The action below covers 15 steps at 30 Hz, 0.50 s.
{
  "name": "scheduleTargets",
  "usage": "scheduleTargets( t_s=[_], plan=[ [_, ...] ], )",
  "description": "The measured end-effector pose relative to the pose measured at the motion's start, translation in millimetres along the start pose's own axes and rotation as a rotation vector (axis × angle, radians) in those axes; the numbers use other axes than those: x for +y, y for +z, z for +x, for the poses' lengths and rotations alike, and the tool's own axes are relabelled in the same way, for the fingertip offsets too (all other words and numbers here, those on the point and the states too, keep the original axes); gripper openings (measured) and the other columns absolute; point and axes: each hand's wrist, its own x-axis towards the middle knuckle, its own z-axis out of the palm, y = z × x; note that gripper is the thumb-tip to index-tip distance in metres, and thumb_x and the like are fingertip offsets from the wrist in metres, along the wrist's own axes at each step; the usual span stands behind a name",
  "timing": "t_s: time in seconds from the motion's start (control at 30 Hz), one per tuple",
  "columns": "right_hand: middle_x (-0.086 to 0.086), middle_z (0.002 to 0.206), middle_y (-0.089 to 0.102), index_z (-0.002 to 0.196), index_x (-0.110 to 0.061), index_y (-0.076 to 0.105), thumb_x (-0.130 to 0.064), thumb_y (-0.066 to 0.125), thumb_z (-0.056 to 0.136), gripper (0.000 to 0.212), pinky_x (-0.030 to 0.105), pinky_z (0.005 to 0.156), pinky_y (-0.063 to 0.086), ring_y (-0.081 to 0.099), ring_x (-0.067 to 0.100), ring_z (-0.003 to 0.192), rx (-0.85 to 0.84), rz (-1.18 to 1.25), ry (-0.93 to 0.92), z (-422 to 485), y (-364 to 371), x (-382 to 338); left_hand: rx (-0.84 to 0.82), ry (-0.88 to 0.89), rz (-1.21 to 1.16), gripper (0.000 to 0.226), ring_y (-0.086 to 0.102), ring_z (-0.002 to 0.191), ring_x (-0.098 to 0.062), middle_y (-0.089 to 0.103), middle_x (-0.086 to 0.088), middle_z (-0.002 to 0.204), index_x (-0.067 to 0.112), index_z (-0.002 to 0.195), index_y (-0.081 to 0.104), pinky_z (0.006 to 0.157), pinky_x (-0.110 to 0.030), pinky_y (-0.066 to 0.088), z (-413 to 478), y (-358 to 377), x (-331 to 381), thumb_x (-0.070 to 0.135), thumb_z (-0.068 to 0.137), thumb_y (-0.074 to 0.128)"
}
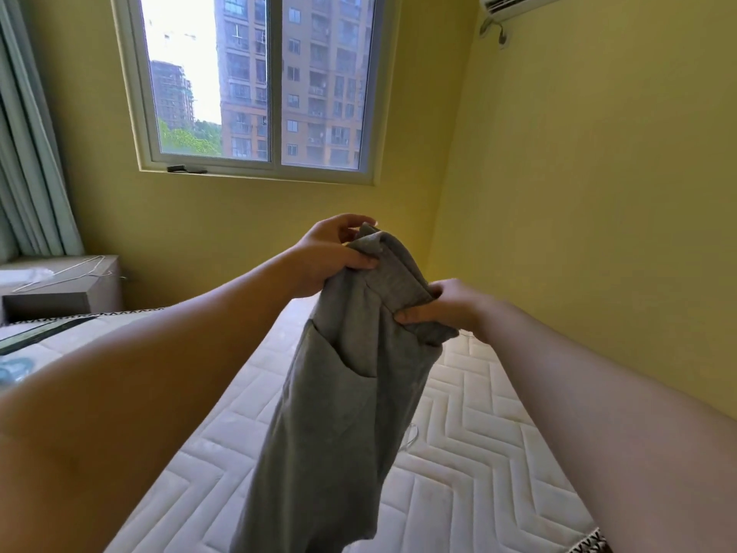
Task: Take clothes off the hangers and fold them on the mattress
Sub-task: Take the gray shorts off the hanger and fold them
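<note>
Two bare forearms reach out over the white quilted mattress (478, 453), holding a grey jersey garment (343, 393) up in the air above it. The left hand (331, 253) pinches the garment's upper end between thumb and curled fingers, its forefinger lifted clear. The right hand (442, 309) grips the thick banded edge a little lower, fingers curled round the cloth. From both grips the garment hangs down in a long drape with a pocket seam showing, its lower end out of view. Just beside the drape a pale looped thing (412, 435) lies on the mattress; what it is cannot be told. Beyond the mattress's far left corner stands a grey bedside cabinet (99, 289) with a white wire hanger (60, 273) on top.
</note>
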Motion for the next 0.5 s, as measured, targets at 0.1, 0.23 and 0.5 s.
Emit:
scheduleTargets(
  t_s=[0.1, 0.23, 0.5],
  plan=[
    [0.003, 0.096, 0.056, 0.094, -0.020, 0.055, -0.024, 0.076, 0.077, 0.027, 0.038, 0.074, 0.053, 0.057, 0.024, 0.093, -0.116, -0.069, 0.028, -1, -4, -5, -0.042, -0.045, 0.127, 0.045, 0.057, 0.099, -0.018, 0.060, -0.002, 0.103, 0.013, 0.112, 0.059, 0.083, -0.027, 0.054, -2, -14, -6, -0.013, 0.076, 0.066],
    [0.006, 0.079, 0.049, 0.082, -0.017, 0.044, 0.001, 0.066, 0.078, 0.029, 0.026, 0.054, 0.042, 0.048, 0.017, 0.066, -0.017, -0.052, -0.036, 8, 0, -5, -0.118, -0.080, 0.272, 0.036, 0.058, 0.096, -0.019, 0.061, -0.005, 0.100, 0.008, 0.104, 0.063, 0.085, -0.028, 0.053, -6, -30, -15, -0.013, 0.075, 0.067],
    [0.005, 0.124, 0.053, 0.131, -0.021, 0.041, -0.013, 0.081, 0.070, 0.074, 0.042, 0.095, 0.048, 0.054, 0.025, 0.111, -0.111, 0.121, -0.014, 24, 28, 0, -0.165, -0.082, -0.020, 0.030, 0.063, 0.084, -0.018, 0.065, -0.007, 0.090, 0.008, 0.092, 0.065, 0.079, -0.028, 0.057, 7, -36, -16, -0.017, 0.076, 0.061]
  ],
)
